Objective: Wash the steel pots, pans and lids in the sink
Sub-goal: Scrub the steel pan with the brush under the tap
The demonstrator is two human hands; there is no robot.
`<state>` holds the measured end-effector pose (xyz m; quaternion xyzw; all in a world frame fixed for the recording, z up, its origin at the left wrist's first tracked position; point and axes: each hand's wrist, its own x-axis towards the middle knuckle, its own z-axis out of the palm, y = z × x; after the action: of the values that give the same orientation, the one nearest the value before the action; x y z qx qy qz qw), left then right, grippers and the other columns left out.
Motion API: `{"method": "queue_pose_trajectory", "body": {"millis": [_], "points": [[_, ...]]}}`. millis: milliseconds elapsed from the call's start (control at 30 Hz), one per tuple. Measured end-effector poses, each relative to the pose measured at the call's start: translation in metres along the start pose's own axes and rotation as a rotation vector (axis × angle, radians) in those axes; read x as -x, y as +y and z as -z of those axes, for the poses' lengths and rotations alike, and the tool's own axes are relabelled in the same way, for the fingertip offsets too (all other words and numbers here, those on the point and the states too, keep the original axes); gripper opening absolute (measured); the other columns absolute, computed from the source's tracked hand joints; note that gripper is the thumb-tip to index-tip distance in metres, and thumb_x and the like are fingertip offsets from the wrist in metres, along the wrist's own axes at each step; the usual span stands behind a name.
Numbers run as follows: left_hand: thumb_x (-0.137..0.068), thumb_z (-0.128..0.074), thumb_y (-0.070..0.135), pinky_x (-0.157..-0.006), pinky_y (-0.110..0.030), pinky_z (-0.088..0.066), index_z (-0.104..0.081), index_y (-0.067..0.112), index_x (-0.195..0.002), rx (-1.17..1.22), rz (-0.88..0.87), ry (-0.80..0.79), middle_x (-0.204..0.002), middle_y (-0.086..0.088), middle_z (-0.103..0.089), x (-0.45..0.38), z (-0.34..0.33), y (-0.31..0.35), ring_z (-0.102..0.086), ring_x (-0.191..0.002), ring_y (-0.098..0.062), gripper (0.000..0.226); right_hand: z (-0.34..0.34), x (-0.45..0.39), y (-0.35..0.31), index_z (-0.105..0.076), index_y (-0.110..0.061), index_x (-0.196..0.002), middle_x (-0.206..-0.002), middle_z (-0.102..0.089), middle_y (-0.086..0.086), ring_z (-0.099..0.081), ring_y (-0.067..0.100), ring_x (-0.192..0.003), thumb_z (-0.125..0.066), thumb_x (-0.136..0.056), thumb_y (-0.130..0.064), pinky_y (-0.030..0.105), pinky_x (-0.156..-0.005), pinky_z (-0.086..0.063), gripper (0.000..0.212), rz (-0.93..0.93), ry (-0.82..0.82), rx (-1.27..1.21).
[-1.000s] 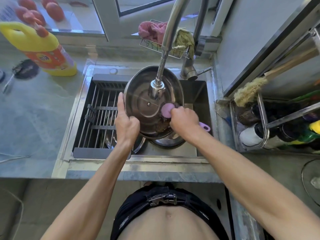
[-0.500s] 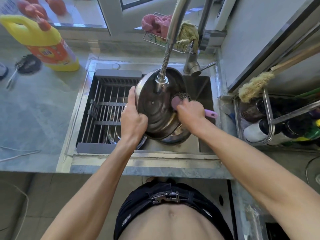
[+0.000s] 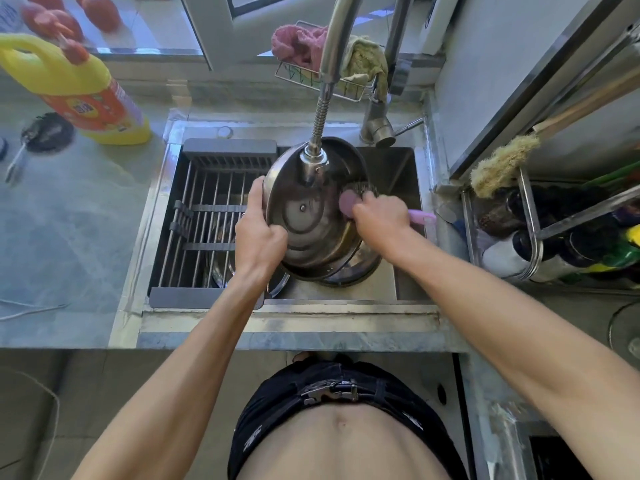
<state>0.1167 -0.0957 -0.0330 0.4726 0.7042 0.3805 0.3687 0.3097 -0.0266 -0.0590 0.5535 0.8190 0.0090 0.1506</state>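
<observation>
You are mid-scrub on one steel lid [image 3: 308, 223], tilted up on edge over the right half of the sink [image 3: 398, 168], just under the faucet head [image 3: 313, 159]. Your left hand [image 3: 258, 233] has its grip curled round the lid's left rim, thumb on the inner face. Your right hand [image 3: 379, 211] is closed round the pink handle of a scrub brush [image 3: 349, 199], its wire head pressed to the lid's right edge.

By my reading, the wash is partway: this lid is still under the brush and not yet rinsed or set aside. Beneath it sits one steel pot [image 3: 349, 271], apparently waiting. Under the drain rack [image 3: 207, 216] on the left more steel shows, at least one piece, but I cannot tell what or how many. Nothing clean is visibly stacked anywhere.

Count: one lid in hand, one pot below, one brush, one rack, one faucet. On the tabletop [image 3: 69, 237] to the far left stands one yellow detergent bottle [image 3: 79, 91]. Two cloths, one pink cloth [image 3: 294, 46] and one yellowish, hang in the wire basket [image 3: 298, 76] behind the faucet.
</observation>
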Motion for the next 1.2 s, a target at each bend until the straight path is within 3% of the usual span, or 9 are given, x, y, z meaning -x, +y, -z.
{"method": "queue_pose_trajectory", "body": {"millis": [200, 300, 433, 567, 667, 833, 933, 1067, 1200], "points": [[-0.072, -0.041, -0.01, -0.081, -0.031, -0.055, -0.041, 0.031, -0.148, 0.03, 0.042, 0.103, -0.103, 0.003, -0.068, -0.001, -0.004, -0.002, -0.063, -0.093, -0.014, 0.087, -0.001, 0.009, -0.016, -0.065, -0.011, -0.117, -0.114, -0.065, 0.011, -0.067, 0.032, -0.101, -0.049, -0.096, -0.011, 0.034, -0.072, -0.043, 0.026, -0.018, -0.159, -0.193], [-0.076, -0.043, -0.012, -0.091, -0.018, -0.046, -0.037, 0.024, -0.155, 0.022, 0.057, 0.123, -0.121, 0.005, -0.063, 0.0, -0.01, -0.009, -0.057, -0.109, -0.012, 0.087, -0.02, 0.019, -0.033, -0.07, -0.022, -0.12, -0.119, -0.066, 0.012, -0.065, 0.036, -0.105, -0.055, -0.093, -0.022, 0.039, -0.085, -0.054, 0.031, -0.016, -0.288, -0.503], [-0.076, -0.044, -0.009, -0.095, -0.031, -0.053, -0.056, 0.03, -0.136, 0.093, 0.144, 0.153, -0.112, 0.008, -0.068, -0.005, -0.002, -0.018, -0.063, -0.105, -0.014, 0.073, -0.033, 0.02, -0.02, -0.071, -0.024, -0.112, -0.106, -0.07, 0.008, -0.067, 0.028, -0.09, -0.055, -0.09, -0.022, 0.041, -0.078, -0.058, 0.027, -0.138, -0.153, -0.811], [-0.078, -0.042, -0.007, -0.077, -0.051, -0.062, -0.063, 0.032, -0.11, 0.177, 0.251, 0.146, -0.097, 0.001, -0.069, -0.017, 0.007, -0.022, -0.069, -0.097, -0.029, 0.055, -0.034, 0.024, -0.001, -0.06, -0.017, -0.106, -0.095, -0.065, 0.004, -0.064, 0.023, -0.084, -0.063, -0.083, -0.021, 0.041, -0.073, -0.056, 0.023, -0.388, 0.006, -1.018], [-0.086, -0.042, -0.007, -0.048, -0.034, -0.056, -0.063, 0.021, -0.11, 0.236, 0.293, 0.106, -0.091, -0.001, -0.067, -0.022, 0.012, -0.015, -0.072, -0.076, -0.02, 0.042, -0.033, 0.021, 0.006, -0.048, -0.015, -0.114, -0.102, -0.06, 0.001, -0.058, 0.016, -0.083, -0.07, -0.083, -0.025, 0.031, -0.065, -0.048, 0.04, -0.494, -0.014, -1.101], [-0.096, -0.058, 0.012, -0.057, -0.043, -0.063, -0.067, 0.019, -0.114, 0.277, 0.299, 0.005, -0.09, -0.003, -0.073, -0.03, 0.016, -0.007, -0.074, -0.077, -0.021, 0.021, -0.037, 0.01, 0.005, -0.057, -0.016, -0.117, -0.101, -0.063, 0.0, -0.061, 0.018, -0.092, -0.074, -0.08, -0.014, 0.027, -0.071, -0.051, 0.041, -0.601, -0.122, -1.382], [-0.097, -0.064, 0.024, -0.055, -0.036, -0.06, -0.059, 0.017, -0.134, 0.323, 0.305, 0.037, -0.113, -0.007, -0.071, -0.033, 0.008, -0.012, -0.074, -0.086, -0.018, 0.038, -0.043, 0.007, 0.0, -0.066, -0.013, -0.109, -0.092, -0.069, 0.007, -0.065, 0.021, -0.079, -0.065, -0.081, -0.005, 0.026, -0.063, -0.048, 0.029, -0.736, -0.119, -1.506], [-0.09, -0.071, 0.028, -0.085, -0.046, -0.062, -0.05, 0.019, -0.138, 0.403, 0.382, 0.045, -0.13, -0.008, -0.066, -0.009, -0.016, -0.027, -0.069, -0.109, -0.021, 0.053, -0.042, 0.007, -0.007, -0.065, -0.018, -0.092, -0.075, -0.063, 0.004, -0.049, 0.015, -0.055, -0.056, -0.084, -0.002, 0.027, -0.047, -0.034, 0.02, -0.82, -0.102, -1.623], [-0.096, -0.057, 0.002, -0.063, -0.043, -0.063, -0.041, 0.023, -0.139, 0.614, 0.498, 0.08, -0.129, -0.007, -0.059, 0.011, -0.042, -0.021, -0.065, -0.11, -0.029, 0.05, -0.046, 0.003, -0.014, -0.065, -0.021, -0.093, -0.07, -0.06, 0.001, -0.047, 0.014, -0.052, -0.058, -0.083, -0.007, 0.029, -0.048, -0.035, 0.018, -0.8, -0.11, -1.603]]}}
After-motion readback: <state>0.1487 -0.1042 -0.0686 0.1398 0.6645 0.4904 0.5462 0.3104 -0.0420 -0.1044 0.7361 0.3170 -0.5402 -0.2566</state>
